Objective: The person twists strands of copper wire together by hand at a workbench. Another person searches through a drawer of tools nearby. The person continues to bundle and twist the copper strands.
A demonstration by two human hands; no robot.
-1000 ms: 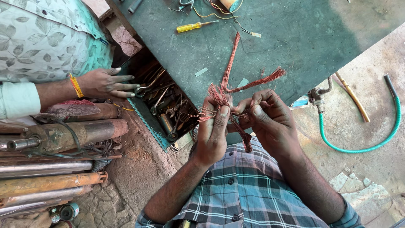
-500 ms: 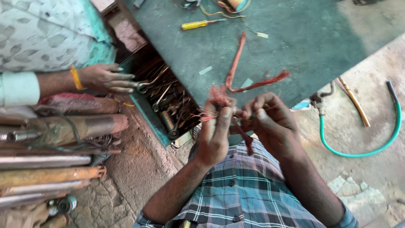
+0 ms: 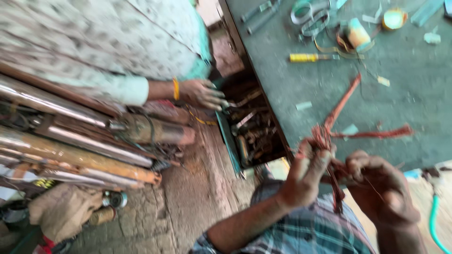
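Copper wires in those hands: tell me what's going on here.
The person's left hand and right hand both grip a bundle of copper wires over a green table. Its reddish strands splay toward a yellow screwdriver. A co-worker's hand reaches into the open drawer.

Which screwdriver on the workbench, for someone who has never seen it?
Find the grey-green workbench. On its far part, beside a tangle of tape rolls and straps, lies the screwdriver. Its bright yellow handle sets it apart from the reddish copper wire bundle nearer the hands.
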